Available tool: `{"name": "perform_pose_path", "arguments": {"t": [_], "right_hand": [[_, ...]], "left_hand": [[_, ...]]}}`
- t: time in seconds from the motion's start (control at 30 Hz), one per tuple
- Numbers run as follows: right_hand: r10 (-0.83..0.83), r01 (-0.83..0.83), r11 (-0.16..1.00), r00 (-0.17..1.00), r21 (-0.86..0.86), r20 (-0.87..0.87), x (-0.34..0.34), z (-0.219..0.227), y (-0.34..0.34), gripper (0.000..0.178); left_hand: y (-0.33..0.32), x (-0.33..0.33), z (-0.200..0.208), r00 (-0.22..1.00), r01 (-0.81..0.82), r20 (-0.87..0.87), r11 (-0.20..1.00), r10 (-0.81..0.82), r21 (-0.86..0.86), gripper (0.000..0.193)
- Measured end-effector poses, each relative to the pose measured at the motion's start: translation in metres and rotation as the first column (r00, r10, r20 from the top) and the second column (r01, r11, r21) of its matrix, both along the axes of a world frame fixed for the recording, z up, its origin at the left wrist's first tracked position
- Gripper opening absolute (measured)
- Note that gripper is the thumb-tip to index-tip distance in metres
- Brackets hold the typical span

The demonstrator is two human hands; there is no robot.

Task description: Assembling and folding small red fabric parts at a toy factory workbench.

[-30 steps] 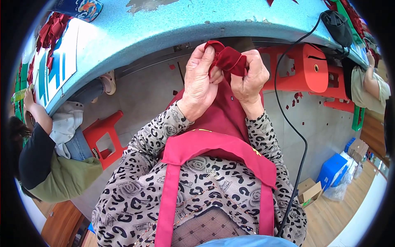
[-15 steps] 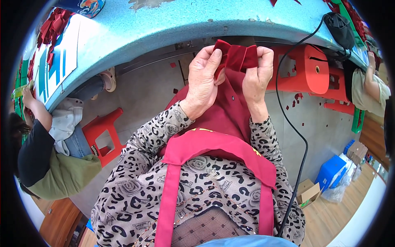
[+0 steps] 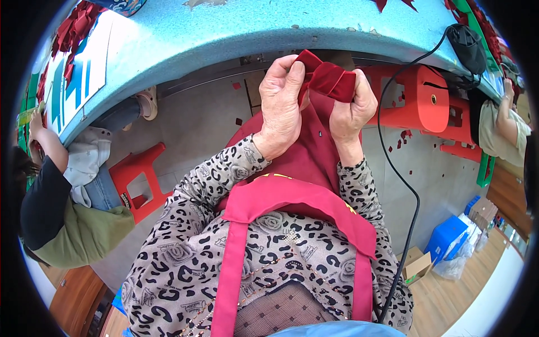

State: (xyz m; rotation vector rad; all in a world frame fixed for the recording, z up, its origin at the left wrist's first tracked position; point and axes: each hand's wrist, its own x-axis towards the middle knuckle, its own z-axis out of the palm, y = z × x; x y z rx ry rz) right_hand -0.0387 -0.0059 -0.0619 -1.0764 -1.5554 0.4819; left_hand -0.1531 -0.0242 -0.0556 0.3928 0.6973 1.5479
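Note:
Between my two hands is a dark red velvet ribbon bow [image 3: 328, 78], held up over my lap just in front of the table edge. My left hand [image 3: 282, 104] pinches its left loop between thumb and fingers. The right end of the bow is gripped by my right hand [image 3: 353, 109], thumb toward me and fingers mostly behind the fabric. A folded band crosses the bow's middle. Below it spreads my red apron [image 3: 303, 146].
A light blue table [image 3: 236, 33] curves across the far side, with red ribbon pieces [image 3: 76, 28] at left. A black cable [image 3: 401, 168] hangs down my right side. Red stools [image 3: 140, 180] stand on both sides. People sit at left and far right; cartons [image 3: 418, 264] are at lower right.
The bow has tilted, its right end lower and its left end higher. Both hands have shifted slightly right and keep their grip.

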Motion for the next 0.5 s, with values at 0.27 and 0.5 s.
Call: {"name": "perform_pose_path", "arguments": {"t": [0.27,0.5], "right_hand": [[0.095,-0.094,0.996,0.990,0.009,-0.101,0.013,-0.003,0.011,0.007],[0.247,-0.247,0.969,0.968,-0.013,0.038,0.015,-0.007,0.013,0.008]], "left_hand": [[0.013,-0.017,0.002,0.956,0.157,-0.250,0.988,-0.153,-0.003,0.013],[0.018,-0.020,0.001,0.908,0.211,-0.367,0.977,-0.202,-0.015,0.013]]}}
